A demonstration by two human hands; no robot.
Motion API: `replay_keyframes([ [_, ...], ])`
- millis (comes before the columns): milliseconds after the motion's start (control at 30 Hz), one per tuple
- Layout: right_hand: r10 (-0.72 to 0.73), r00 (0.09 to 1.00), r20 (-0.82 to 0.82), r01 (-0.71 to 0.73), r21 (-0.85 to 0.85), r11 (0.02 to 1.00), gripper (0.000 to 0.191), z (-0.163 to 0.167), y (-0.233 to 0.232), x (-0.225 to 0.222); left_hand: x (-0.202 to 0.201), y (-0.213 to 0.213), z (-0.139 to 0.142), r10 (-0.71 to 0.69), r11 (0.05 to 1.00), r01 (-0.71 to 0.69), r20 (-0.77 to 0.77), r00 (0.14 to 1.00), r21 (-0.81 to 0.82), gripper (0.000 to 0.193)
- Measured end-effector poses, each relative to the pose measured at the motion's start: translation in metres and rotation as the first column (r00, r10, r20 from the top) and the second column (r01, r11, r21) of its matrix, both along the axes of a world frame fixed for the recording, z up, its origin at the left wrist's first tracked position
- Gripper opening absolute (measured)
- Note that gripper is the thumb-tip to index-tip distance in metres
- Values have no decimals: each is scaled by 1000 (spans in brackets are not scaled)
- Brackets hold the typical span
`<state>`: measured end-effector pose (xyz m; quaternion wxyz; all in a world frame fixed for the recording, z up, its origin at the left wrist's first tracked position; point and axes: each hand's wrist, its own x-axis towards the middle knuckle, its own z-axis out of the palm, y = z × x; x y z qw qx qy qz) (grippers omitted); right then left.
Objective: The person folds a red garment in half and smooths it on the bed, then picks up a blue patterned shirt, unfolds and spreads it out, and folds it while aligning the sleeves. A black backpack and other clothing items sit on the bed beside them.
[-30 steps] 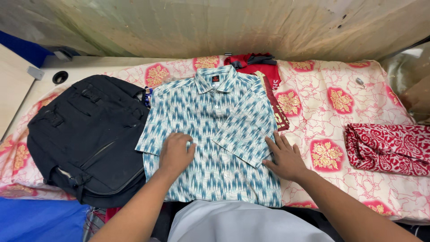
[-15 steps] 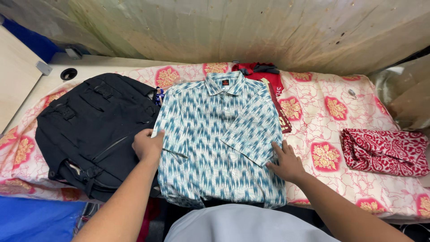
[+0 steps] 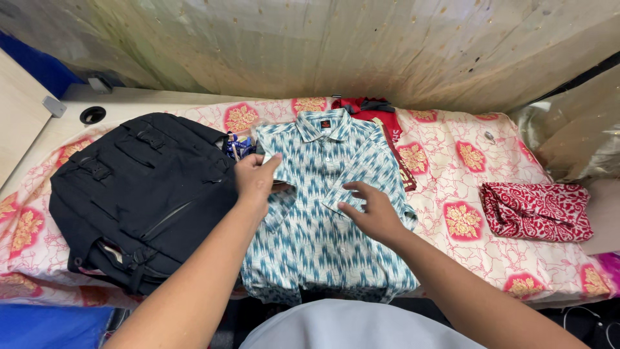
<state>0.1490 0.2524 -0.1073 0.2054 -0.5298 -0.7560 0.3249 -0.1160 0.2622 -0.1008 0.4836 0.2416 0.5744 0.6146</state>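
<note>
A blue-and-white patterned shirt [image 3: 326,220] lies spread flat, collar away from the person, directly under both hands on a pink floral cloth [image 3: 452,174] that covers the surface. The left hand [image 3: 256,176] pinches the shirt's left sleeve edge between thumb and fingers, lifting that bit of fabric slightly inward over the shirt's front. The right hand [image 3: 371,210] hovers with its fingers spread and loosely curled just above the right chest area, the fingertips at or barely touching the fabric; whether it actually grips any cloth cannot be told. The two hands are apart, with the buttoned front of the shirt between them.

Just beyond the collar, farther from the hands, a dark red garment [image 3: 368,111] pokes out from under the shirt and runs down along its right side. To the outer side of the left hand, touching the shirt's edge, sits a black backpack [image 3: 139,194] lying on its back, straps and buckles facing up. Between the backpack and the shirt, just beyond the left hand, a small piece of blue printed fabric [image 3: 237,146] shows. Well out past the right hand, a folded red-and-white patterned cloth [image 3: 536,210] rests on the floral cloth.
</note>
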Motion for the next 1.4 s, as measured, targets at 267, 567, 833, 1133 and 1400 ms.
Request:
replay_keyframes([
  [267, -25, 967, -252, -6, -120, 993, 70, 6, 7, -76, 31, 22, -2, -186, 982, 185, 22, 982, 33, 25],
  [567, -341, 853, -395, 160, -424, 891, 23, -24, 44, -69, 22, 13, -30, -230, 972, 186, -432, 872, -143, 37],
  [833, -525, 806, -273, 267, -624, 734, 31, -54, 75, -51, -11, -26, -60, -402, 908, 283, -834, 377, -309, 43],
  [1133, -585, 802, -118, 410, -603, 684, 30, -74, 81, -34, -15, -12, -43, -439, 898, 218, -822, 364, -383, 45],
  [1400, -307, 952, 6, 306, -84, 948, 29, -52, 71, -29, -26, 36, -45, -494, 846, 334, -846, 199, -416, 71],
])
